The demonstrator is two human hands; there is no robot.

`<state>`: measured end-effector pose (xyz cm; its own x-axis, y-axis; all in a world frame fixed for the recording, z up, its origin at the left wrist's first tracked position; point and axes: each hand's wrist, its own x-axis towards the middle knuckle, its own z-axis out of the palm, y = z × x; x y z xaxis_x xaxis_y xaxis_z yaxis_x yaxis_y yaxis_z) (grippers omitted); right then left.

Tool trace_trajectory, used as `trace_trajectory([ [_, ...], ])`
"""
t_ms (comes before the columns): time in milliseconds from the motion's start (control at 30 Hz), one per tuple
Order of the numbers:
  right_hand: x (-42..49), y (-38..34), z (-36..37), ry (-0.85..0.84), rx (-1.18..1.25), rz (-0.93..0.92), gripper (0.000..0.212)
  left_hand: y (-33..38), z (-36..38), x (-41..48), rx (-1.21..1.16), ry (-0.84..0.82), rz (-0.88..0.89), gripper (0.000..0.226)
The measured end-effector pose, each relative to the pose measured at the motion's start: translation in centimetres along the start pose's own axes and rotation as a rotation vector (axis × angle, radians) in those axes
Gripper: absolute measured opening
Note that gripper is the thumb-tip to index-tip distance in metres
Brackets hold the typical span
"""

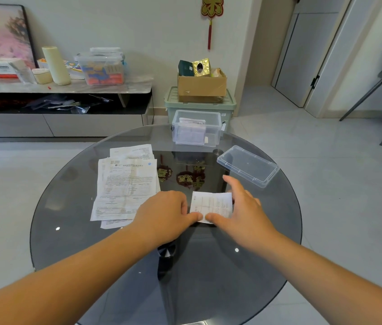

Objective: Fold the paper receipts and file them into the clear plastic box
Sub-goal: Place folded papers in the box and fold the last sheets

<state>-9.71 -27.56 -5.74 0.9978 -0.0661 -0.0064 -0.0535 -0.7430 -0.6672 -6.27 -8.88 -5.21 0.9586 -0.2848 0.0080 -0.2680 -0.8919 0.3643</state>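
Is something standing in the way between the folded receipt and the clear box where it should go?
Nothing visible. The glass between the folded receipt and the clear plastic box is bare, the box is open, and its lid lies off to the right.

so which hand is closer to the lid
Right. The right hand is just on the person's side of the lid, over the receipt's right edge. The left hand is farther off, at the receipt's left edge, by the paper stack.
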Motion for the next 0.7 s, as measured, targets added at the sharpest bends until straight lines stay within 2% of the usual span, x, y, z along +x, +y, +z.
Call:
trace_trajectory([
  [67, 0.2, 0.2, 0.2, -0.007, -0.061, -0.029, 0.089, 0.2, 0.1, -0.1, 0.001, 0.069, 0.049, 0.035],
  [133, 0.4, 0.4, 0.4, 0.006, -0.209, -0.111, 0.069, 0.3, 0.4, -0.1, 0.004, 0.103, 0.164, 0.029],
  [233, 0.5, 0.8, 0.2, 0.018, -0.297, -0.137, 0.053, -0.1, 1.3, -0.1, 0.031, 0.046, 0.242, 0.032],
  [467, 0.8, 1.1, -0.8, -0.042, -0.375, -0.124, 0.062, -0.4, 1.3, 0.1, 0.088, -0.042, 0.323, 0.039],
  [700, 1.3, 1.8, -3.1, -0.114, -0.402, 0.023, 0.076, -0.7, 1.1, -0.4, 0.105, -0.052, 0.333, 0.043],
])
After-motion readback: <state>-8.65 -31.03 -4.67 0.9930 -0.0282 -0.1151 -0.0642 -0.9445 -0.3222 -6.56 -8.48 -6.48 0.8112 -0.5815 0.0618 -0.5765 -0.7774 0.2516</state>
